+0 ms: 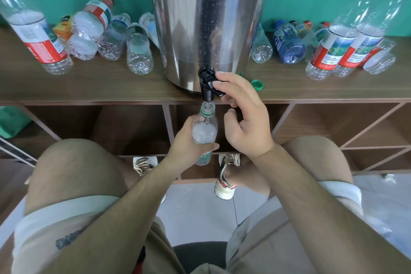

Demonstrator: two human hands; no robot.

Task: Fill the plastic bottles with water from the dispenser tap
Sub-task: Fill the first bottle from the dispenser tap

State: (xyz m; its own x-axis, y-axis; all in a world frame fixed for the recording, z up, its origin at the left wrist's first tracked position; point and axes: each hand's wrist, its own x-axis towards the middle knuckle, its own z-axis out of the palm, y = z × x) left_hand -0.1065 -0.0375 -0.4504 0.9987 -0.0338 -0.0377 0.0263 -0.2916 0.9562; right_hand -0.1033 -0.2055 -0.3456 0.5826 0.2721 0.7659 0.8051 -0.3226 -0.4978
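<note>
A steel water dispenser stands on the wooden shelf top, its black tap hanging over the front edge. My left hand grips a clear plastic bottle with a green neck ring, held upright with its mouth right under the spout. Water stands high inside the bottle. My right hand pinches the tap's black lever between thumb and forefinger, the other fingers loosely curled. A green cap lies on the shelf top just right of the tap.
Several empty bottles lie in a heap left of the dispenser; one upright red-labelled bottle stands at far left. Right of it lie more bottles, with two red-capped ones upright. Open wooden cubbies sit below the shelf top.
</note>
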